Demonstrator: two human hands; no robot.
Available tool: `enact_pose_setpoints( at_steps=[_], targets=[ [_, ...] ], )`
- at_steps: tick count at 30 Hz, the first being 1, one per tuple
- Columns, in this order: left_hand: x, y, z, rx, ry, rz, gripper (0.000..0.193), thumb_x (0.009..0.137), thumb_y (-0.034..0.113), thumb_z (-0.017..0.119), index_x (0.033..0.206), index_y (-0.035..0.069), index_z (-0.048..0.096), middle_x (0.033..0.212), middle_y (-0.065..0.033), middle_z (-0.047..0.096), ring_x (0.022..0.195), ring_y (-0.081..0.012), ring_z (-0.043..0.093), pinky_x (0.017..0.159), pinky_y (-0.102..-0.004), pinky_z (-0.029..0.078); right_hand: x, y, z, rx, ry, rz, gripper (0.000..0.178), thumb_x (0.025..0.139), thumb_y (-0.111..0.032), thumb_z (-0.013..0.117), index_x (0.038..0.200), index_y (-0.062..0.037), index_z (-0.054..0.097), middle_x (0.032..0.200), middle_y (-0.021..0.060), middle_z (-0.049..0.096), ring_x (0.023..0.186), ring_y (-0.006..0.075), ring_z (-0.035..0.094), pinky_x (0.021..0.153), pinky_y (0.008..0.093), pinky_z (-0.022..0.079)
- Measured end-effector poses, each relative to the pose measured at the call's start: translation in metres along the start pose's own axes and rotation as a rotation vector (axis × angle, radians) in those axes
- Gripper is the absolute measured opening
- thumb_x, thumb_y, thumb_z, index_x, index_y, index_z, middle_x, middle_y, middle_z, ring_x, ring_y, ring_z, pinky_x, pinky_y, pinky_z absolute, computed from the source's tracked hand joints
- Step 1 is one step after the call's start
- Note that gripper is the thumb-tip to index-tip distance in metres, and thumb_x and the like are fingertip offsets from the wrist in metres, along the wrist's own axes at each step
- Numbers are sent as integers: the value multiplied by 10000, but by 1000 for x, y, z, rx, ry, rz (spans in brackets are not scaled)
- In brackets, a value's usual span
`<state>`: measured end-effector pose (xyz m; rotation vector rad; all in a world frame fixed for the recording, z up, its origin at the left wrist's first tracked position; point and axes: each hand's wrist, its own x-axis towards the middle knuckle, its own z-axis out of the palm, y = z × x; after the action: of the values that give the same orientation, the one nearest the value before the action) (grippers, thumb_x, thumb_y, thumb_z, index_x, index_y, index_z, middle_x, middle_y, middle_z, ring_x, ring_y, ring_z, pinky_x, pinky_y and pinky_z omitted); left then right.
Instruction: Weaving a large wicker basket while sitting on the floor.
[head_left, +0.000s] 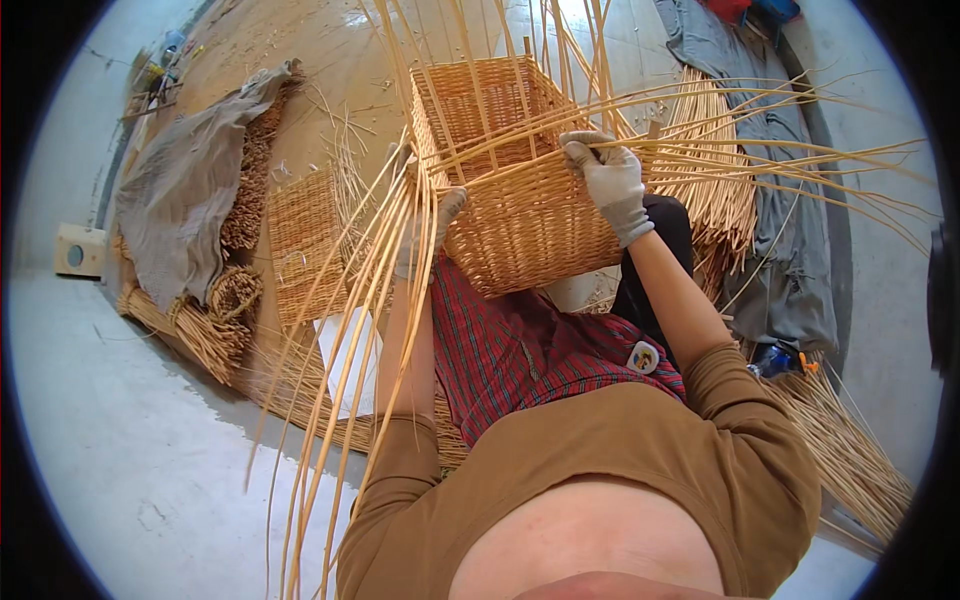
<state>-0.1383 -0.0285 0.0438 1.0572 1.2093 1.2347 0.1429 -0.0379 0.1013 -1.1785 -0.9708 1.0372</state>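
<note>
A rectangular wicker basket [535,235] rests tilted on my lap, its open top facing away from me. Long pale willow rods [385,255] stick out from its rim, drooping down at the left, spreading at the right and standing up on the far side. My left hand [440,225], in a pale glove, is closed at the basket's near left corner, partly hidden behind drooping rods. At the near right corner my gloved right hand [612,185] curls its fingers and thumb over a rod lying along the rim.
A flat woven panel [303,245] lies on the floor at left, beside a cloth-covered rod bundle [195,190]. Tied bundles [205,335] lie nearer. At right are a fanned rod stack [710,160], grey cloth [790,260] and another bundle [840,440]. A white sheet [348,360] lies near my left forearm.
</note>
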Motion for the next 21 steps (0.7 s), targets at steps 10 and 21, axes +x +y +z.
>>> enact_pose_setpoints(
  at_steps=[10, 21],
  targets=[
    [-9, 53, 51, 167, 23, 457, 799, 788, 192, 834, 1448, 81, 399, 1349, -172, 529, 1173, -266, 571, 963, -383, 526, -85, -44, 11, -340, -238, -707, 308, 826, 150, 578, 1063, -10, 695, 944, 131, 716, 811, 199, 699, 741, 306, 577],
    [-4, 25, 40, -223, 46, 333, 715, 868, 22, 727, 1468, 129, 354, 1188, -75, 545, 756, -126, 623, 650, -252, 569, 88, -90, 137, -687, -546, -703, 366, 972, -210, 566, 1322, -106, 582, 1170, 114, 677, 929, 267, 678, 820, 382, 561]
  ],
)
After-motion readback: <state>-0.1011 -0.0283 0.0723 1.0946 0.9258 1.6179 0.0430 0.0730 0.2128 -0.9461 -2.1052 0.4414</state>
